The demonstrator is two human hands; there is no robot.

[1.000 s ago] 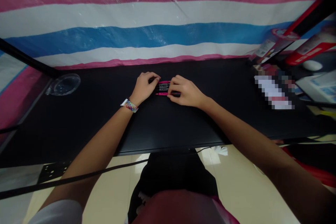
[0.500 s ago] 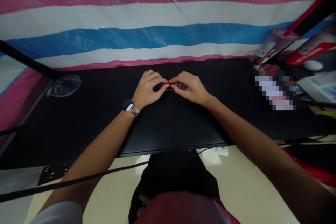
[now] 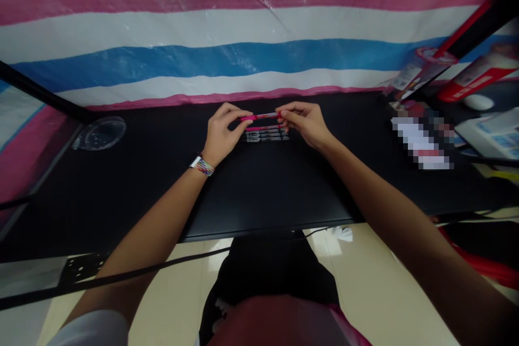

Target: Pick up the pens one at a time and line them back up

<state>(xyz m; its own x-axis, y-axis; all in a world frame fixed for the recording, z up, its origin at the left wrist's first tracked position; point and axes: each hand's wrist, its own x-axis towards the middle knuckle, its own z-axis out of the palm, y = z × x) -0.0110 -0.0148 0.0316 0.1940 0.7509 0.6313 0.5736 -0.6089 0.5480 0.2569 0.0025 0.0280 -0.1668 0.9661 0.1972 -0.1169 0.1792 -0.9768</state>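
Observation:
Between my two hands a red pen (image 3: 265, 115) is held level, just beyond a row of other pens. My left hand (image 3: 226, 132) pinches its left end between thumb and fingers. The right end is gripped by my right hand (image 3: 306, 123) in the same way. Nearer to me, several pens (image 3: 265, 136) lie side by side on the black table (image 3: 259, 189); the farthest of them is pinkish red, the others look dark and clear. My right fingertips partly cover their right ends.
A clear plastic lid or dish (image 3: 101, 133) rests at the table's left. On the right stand a transparent tub (image 3: 419, 73), a red-and-white bottle (image 3: 476, 77), a white rounded object (image 3: 478, 102) and a box (image 3: 492, 132). A striped sheet (image 3: 243, 59) hangs behind.
My hands have moved apart along the red pen and slightly away from me. The row of pens, earlier mostly covered by my fingers, now shows.

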